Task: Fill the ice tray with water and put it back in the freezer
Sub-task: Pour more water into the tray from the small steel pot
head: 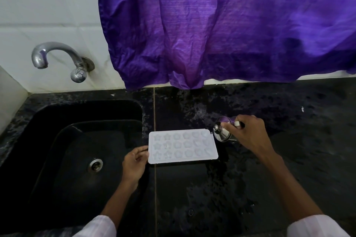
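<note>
A white ice tray (183, 146) with star- and flower-shaped moulds lies flat on the black counter (269, 159), just right of the sink. My left hand (135, 161) grips its left edge. My right hand (248, 132) holds a small steel cup (224, 131), tipped on its side towards the tray's far right corner. The cup's mouth is almost touching that corner. Whether water is flowing I cannot tell.
A black sink (81, 152) with a metal drain (95, 165) lies to the left. A steel tap (57, 57) juts from the white tiled wall above it. A purple cloth (221, 25) hangs down to the back of the wet counter.
</note>
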{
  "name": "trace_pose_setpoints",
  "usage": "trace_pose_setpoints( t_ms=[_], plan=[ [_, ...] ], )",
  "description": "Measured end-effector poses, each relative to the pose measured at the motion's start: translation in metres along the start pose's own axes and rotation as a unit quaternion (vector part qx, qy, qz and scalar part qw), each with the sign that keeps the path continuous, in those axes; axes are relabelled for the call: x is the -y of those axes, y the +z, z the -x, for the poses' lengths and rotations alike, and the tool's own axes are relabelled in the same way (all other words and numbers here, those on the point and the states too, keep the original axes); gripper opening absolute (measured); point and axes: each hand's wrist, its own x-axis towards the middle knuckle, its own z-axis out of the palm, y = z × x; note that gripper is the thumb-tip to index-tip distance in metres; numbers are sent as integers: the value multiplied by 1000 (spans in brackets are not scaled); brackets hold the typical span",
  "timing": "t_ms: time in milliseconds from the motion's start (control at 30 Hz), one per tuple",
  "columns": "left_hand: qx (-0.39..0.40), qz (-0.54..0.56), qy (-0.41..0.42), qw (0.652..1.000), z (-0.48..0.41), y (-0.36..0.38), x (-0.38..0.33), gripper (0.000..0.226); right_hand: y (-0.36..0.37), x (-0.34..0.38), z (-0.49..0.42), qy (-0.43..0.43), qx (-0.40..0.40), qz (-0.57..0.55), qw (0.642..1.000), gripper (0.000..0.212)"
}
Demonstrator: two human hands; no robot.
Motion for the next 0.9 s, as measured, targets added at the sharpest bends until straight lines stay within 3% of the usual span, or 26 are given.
trace_pose_setpoints(
  t_ms=[900],
  plan=[
    [2,-27,3,1000,-2,-1,-2,20,-3,-3,-19,-27,-7,13,1000,55]
  ],
)
